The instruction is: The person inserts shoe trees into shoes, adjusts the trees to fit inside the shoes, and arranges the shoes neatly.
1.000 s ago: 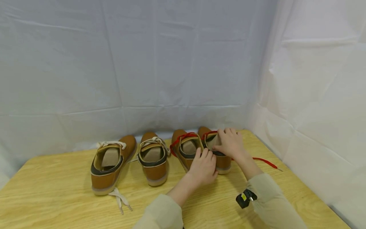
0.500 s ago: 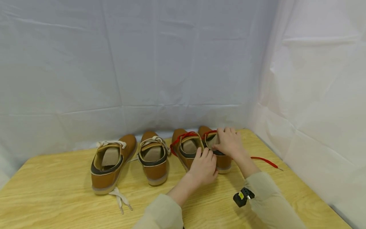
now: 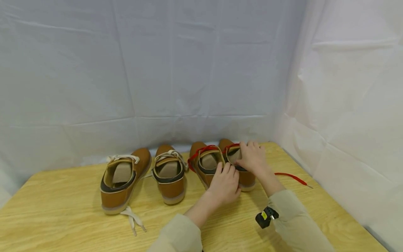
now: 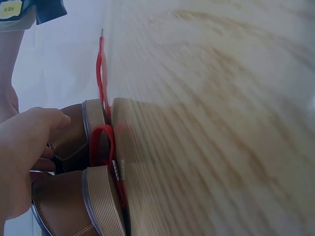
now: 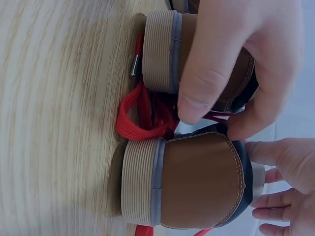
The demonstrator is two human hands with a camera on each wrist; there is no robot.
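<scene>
Left hand (image 3: 224, 185): I see it gripping the heel of the red-laced shoe (image 3: 206, 164).
Right hand (image 3: 252, 157): holds its twin's collar (image 3: 244, 176) (far right).
Around: white-laced pair (image 3: 121, 182) on the table (image 3: 63, 217), well left.

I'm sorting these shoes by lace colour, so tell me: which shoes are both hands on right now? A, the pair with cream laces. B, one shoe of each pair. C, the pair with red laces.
C: the left hand and right hand both rest on the heels of the red-laced shoes; the cream-laced shoes stand apart, untouched.
</scene>
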